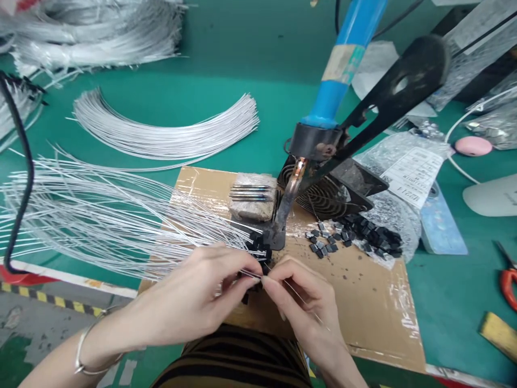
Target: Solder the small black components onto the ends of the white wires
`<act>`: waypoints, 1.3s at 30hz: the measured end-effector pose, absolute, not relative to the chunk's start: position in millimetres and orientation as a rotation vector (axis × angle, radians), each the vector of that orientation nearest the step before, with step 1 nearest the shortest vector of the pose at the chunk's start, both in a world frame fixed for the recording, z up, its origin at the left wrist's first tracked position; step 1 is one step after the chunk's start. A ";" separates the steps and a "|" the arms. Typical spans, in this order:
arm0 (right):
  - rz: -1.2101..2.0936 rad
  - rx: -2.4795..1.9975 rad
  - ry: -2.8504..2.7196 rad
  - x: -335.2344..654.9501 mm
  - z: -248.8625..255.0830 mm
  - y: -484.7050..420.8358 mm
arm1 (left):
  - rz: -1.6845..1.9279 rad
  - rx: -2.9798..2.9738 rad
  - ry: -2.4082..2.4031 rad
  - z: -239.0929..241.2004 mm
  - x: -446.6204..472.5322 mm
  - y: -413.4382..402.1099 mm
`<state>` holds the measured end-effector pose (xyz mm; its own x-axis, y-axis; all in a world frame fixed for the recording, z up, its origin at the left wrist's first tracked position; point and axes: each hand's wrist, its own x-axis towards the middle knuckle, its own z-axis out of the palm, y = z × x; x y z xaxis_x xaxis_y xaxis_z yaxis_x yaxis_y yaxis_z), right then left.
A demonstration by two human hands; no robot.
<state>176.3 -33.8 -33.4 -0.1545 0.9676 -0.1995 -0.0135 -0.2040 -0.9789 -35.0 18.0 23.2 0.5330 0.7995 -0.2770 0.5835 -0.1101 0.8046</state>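
My left hand (204, 293) and my right hand (302, 299) meet over a taped cardboard sheet (363, 291), fingertips pinched together. Between them runs a thin silver wire (252, 276) and a small cluster of black components (258, 253) sits at the fingertips. My right hand pinches the wire, which trails down past its palm. My left hand pinches the wire and a dark part below it. Just beyond the fingers stands the tip of a blue-handled soldering iron (343, 70) held in a black metal stand (383, 102).
A fan of loose silver wires (100, 215) spreads left; more curved bundles (161, 134) lie behind. A pile of black components (363, 237) lies right, on plastic bags. A sponge block (252, 202), a fan grille (323, 196), red scissors (509, 280) and a black cable (24, 161) are nearby.
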 end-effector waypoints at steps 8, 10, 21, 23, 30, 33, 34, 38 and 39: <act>1.395 -1.339 -0.984 174.1 -38.0 -37.0 | 0.390 1.323 1.197 6.6 -13.5 19.0; 1.351 -1.311 -0.834 177.2 -40.4 -35.9 | 0.451 1.258 1.223 5.5 -11.6 20.5; 1.440 -1.219 -0.713 168.9 -40.2 -34.5 | 0.617 1.161 1.248 1.4 -9.5 23.3; 1.455 -1.246 -0.714 162.5 -37.3 -33.8 | 0.622 1.175 1.253 1.6 -9.8 23.3; 1.534 -1.167 -0.623 152.5 -36.0 -32.6 | 0.612 1.291 1.309 1.0 -12.0 16.3; 1.556 -1.113 -0.619 152.4 -40.0 -32.6 | 0.589 1.340 1.351 0.6 -12.3 11.9; 1.567 -1.108 -0.609 152.3 -40.4 -32.7 | 0.586 1.356 1.357 0.6 -12.1 10.6; 1.617 -1.150 -0.483 150.5 -35.6 -33.2 | 0.592 1.396 1.364 1.2 -10.1 7.6; 1.627 -1.162 -0.451 150.0 -33.5 -33.2 | 0.592 1.396 1.361 1.5 -9.7 7.4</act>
